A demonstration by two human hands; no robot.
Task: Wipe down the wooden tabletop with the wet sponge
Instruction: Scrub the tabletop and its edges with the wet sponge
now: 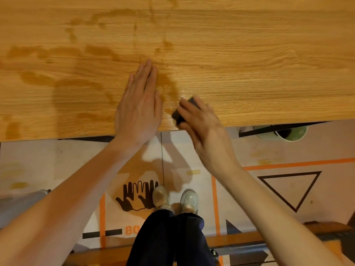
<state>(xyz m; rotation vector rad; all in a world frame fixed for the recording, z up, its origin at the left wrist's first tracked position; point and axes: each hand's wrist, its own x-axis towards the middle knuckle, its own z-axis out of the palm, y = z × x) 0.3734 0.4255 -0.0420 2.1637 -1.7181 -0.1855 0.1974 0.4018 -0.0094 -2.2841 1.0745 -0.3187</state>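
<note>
The wooden tabletop (249,54) fills the upper half of the head view, its near edge running across the middle. Darker wet streaks and patches (57,54) spread over its left part, from about 9 o'clock up to 11 o'clock, and a glossy wet spot shines just beyond the sponge.

The left hand (139,104) lies flat, palm down, on the wood close to the near edge, fingers straight and held together, pointing to 12 o'clock. It holds nothing.

Just beside it, toward 3 o'clock, the right hand (201,127) grips the dark sponge (179,115), fingers curled over its top and the thumb side hidden. The sponge sits on the tabletop right at the near edge, between the two hands, tilted so its far end points to about 1 o'clock; the hand is slightly blurred.

Below the edge, at 6 o'clock, stand two pale shoes (174,198) and dark trousers (171,239) on a printed floor sheet (288,189) with a hand pictogram, orange lines and a black triangle. At 2 o'clock from the shoes a green bucket (284,133) shows under the table
</note>
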